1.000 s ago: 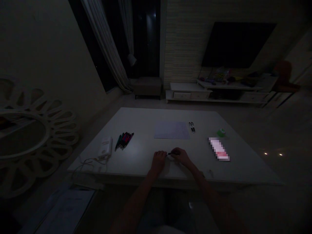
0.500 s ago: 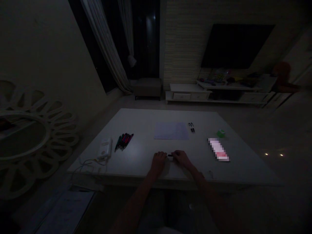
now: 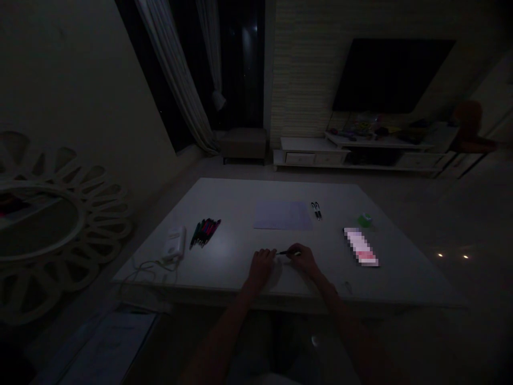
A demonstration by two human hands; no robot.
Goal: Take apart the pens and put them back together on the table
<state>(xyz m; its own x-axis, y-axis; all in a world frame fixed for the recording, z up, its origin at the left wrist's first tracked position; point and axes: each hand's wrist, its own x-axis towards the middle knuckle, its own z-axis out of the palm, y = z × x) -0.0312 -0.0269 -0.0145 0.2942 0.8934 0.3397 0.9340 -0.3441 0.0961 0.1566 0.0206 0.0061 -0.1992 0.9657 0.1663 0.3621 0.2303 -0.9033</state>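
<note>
Above the near part of the white table (image 3: 236, 267), my right hand (image 3: 303, 259) is closed around a dark pen (image 3: 285, 252). The pen lies nearly level, its thin end pointing left at my left hand (image 3: 262, 262). The fingers of my left hand are bent together close to that thin end; whatever they pinch is hidden. Beyond both hands lies a pale sheet of paper (image 3: 282, 216) with faint print. Two black-and-white pens (image 3: 316, 210) rest side by side at the right of the sheet.
A pile of coloured pens (image 3: 205, 233) lies on the left, beside a white box-shaped device (image 3: 173, 243) with cables. At the right are a phone with a lit, blurred screen (image 3: 360, 247) and a small green object (image 3: 364, 220). The room is dim.
My right hand has shifted slightly right, away from my left hand. More of the dark pen now shows between the hands, with a thin end visible. The left hand has hardly moved.
</note>
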